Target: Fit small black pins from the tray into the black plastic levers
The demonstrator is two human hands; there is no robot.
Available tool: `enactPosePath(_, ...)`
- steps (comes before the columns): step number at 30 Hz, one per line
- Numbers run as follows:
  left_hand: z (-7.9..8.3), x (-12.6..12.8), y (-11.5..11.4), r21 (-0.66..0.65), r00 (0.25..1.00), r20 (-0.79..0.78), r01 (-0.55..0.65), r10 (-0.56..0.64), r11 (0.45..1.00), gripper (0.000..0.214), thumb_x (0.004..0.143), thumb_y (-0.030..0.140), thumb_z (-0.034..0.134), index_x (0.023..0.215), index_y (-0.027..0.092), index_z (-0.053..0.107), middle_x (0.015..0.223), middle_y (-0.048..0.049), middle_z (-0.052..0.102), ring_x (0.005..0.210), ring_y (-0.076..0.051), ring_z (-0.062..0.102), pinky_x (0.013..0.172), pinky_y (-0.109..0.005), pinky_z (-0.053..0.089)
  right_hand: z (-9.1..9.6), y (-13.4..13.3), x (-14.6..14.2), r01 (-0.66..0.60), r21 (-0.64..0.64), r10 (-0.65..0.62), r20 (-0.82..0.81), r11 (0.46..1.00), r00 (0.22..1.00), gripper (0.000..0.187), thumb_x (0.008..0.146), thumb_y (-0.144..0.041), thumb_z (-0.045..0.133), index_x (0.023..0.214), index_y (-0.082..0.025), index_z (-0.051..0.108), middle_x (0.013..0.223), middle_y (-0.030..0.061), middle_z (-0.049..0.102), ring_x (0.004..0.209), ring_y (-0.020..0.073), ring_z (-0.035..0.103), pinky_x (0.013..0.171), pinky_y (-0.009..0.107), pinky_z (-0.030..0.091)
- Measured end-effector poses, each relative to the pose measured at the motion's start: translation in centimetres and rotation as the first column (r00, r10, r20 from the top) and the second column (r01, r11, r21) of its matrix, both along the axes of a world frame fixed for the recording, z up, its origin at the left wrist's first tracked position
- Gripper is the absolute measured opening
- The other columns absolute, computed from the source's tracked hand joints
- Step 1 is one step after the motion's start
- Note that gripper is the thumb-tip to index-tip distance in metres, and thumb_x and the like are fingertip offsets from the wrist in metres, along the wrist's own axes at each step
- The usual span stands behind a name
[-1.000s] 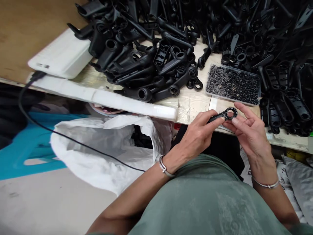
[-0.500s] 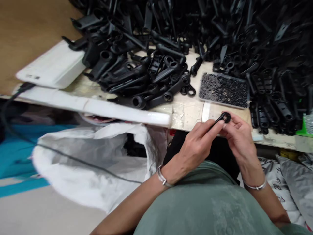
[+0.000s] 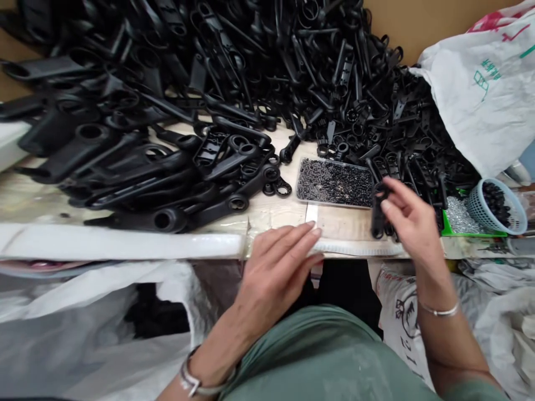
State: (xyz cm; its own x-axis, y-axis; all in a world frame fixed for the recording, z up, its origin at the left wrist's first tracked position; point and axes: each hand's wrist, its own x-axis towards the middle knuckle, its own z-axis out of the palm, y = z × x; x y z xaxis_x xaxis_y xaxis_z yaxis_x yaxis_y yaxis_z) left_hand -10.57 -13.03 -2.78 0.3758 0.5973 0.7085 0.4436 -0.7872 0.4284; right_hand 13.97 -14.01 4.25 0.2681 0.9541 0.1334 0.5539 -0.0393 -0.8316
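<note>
My right hand is closed on a small black plastic part, held upright just right of the clear tray of small black screws. My left hand lies flat and open at the table's front edge, fingers stretched toward the tray, holding nothing. A big heap of black plastic handle parts covers the table behind both hands.
A white sack with green print stands at the back right. A small blue basket of black pieces and a green tray of silvery bits sit at the right. White bags hang below the table edge.
My left hand let go of the black part and dropped flat to the table edge. My right hand kept the part and moved right. The view swung to the right.
</note>
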Motion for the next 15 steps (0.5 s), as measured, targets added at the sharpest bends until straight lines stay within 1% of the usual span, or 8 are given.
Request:
enactPosePath(1, 0.1, -0.7, 0.3, 0.020, 0.998, -0.010, -0.067, 0.067, 0.998, 0.040, 0.089, 0.012, 0.067, 0.127, 0.022, 0.059, 0.116, -0.0117, 0.073, 0.102, -0.025, 0.068, 0.090, -0.043, 0.055, 0.9, 0.7, 1.3, 0.042, 0.077, -0.054, 0.160, 0.996, 0.986, 0.047, 0.087, -0.034, 0.061, 0.132, -0.020, 0.062, 0.105, 0.0077, 0.071, 0.090, 0.0215, 0.066, 0.087, 0.041, 0.055)
enactPosePath(3, 0.1, -2.1, 1.0, 0.041, 0.983, -0.027, -0.180, 0.181, 0.983, 0.036, 0.089, 0.011, 0.066, 0.122, 0.025, 0.062, 0.111, -0.0098, 0.074, 0.096, -0.025, 0.068, 0.088, -0.045, 0.054, 2.5, 2.7, 3.4, 0.049, 0.183, -0.129, 0.456, 0.982, 0.880, 0.044, 0.088, -0.028, 0.059, 0.131, -0.021, 0.064, 0.116, 0.0104, 0.070, 0.095, 0.0242, 0.067, 0.096, 0.046, 0.050)
enactPosePath(6, 0.3, -4.2, 1.8, 0.049, 0.938, -0.099, -0.328, 0.331, 0.943, 0.029, 0.092, 0.015, 0.064, 0.117, 0.030, 0.064, 0.102, -0.0061, 0.074, 0.089, -0.025, 0.066, 0.083, -0.047, 0.051, 4.0, 6.1, 5.8, -0.035, 0.209, -0.127, 0.712, 0.977, 0.691, 0.042, 0.088, -0.016, 0.050, 0.127, -0.019, 0.067, 0.128, 0.0147, 0.066, 0.107, 0.0280, 0.064, 0.098, 0.046, 0.047)
enactPosePath(8, 0.5, -5.3, 2.3, 0.067, 0.901, -0.133, -0.409, 0.414, 0.910, 0.024, 0.093, 0.018, 0.061, 0.112, 0.031, 0.066, 0.096, -0.0040, 0.073, 0.085, -0.023, 0.064, 0.081, -0.046, 0.049, 4.1, 8.1, 6.9, -0.003, 0.148, -0.121, 0.819, 0.989, 0.560, 0.040, 0.087, -0.013, 0.048, 0.120, -0.015, 0.072, 0.129, 0.0181, 0.065, 0.108, 0.0300, 0.064, 0.091, 0.042, 0.047)
enactPosePath(10, 0.7, -6.1, 2.7, 0.095, 0.872, -0.128, -0.463, 0.472, 0.881, 0.018, 0.094, 0.021, 0.060, 0.107, 0.031, 0.068, 0.091, -0.0031, 0.073, 0.082, -0.023, 0.061, 0.078, -0.045, 0.046, 3.5, 9.5, 8.1, 0.071, 0.093, -0.115, 0.891, 0.993, 0.440, 0.035, 0.090, -0.019, 0.050, 0.114, -0.016, 0.075, 0.125, 0.0194, 0.068, 0.100, 0.0272, 0.065, 0.080, 0.037, 0.046)
enactPosePath(11, 0.7, -6.4, 3.0, 0.096, 0.859, -0.135, -0.484, 0.494, 0.870, 0.015, 0.094, 0.022, 0.060, 0.104, 0.030, 0.068, 0.090, -0.0031, 0.072, 0.082, -0.023, 0.060, 0.077, -0.045, 0.044, 3.1, 10.0, 8.7, 0.067, 0.062, -0.083, 0.918, 0.996, 0.389, 0.035, 0.089, -0.018, 0.052, 0.115, -0.017, 0.076, 0.123, 0.0186, 0.069, 0.097, 0.0256, 0.065, 0.074, 0.037, 0.044)
enactPosePath(13, 0.8, -6.8, 3.5, 0.084, 0.841, -0.172, -0.506, 0.513, 0.858, 0.012, 0.095, 0.024, 0.058, 0.099, 0.028, 0.069, 0.088, -0.0034, 0.072, 0.082, -0.023, 0.058, 0.075, -0.044, 0.041, 2.2, 10.4, 9.9, 0.070, 0.004, -0.027, 0.944, 0.998, 0.327, 0.032, 0.087, -0.023, 0.058, 0.113, -0.022, 0.076, 0.120, 0.0141, 0.072, 0.087, 0.0227, 0.063, 0.063, 0.036, 0.039)
enactPosePath(15, 0.8, -6.7, 4.0, 0.077, 0.830, -0.204, -0.515, 0.519, 0.854, 0.012, 0.095, 0.025, 0.058, 0.095, 0.027, 0.069, 0.086, -0.0035, 0.071, 0.081, -0.023, 0.056, 0.076, -0.044, 0.039, 1.7, 10.3, 10.9, 0.081, 0.037, -0.059, 0.952, 0.996, 0.300, 0.030, 0.088, -0.029, 0.060, 0.112, -0.022, 0.076, 0.118, 0.0121, 0.073, 0.082, 0.0226, 0.061, 0.058, 0.038, 0.035)
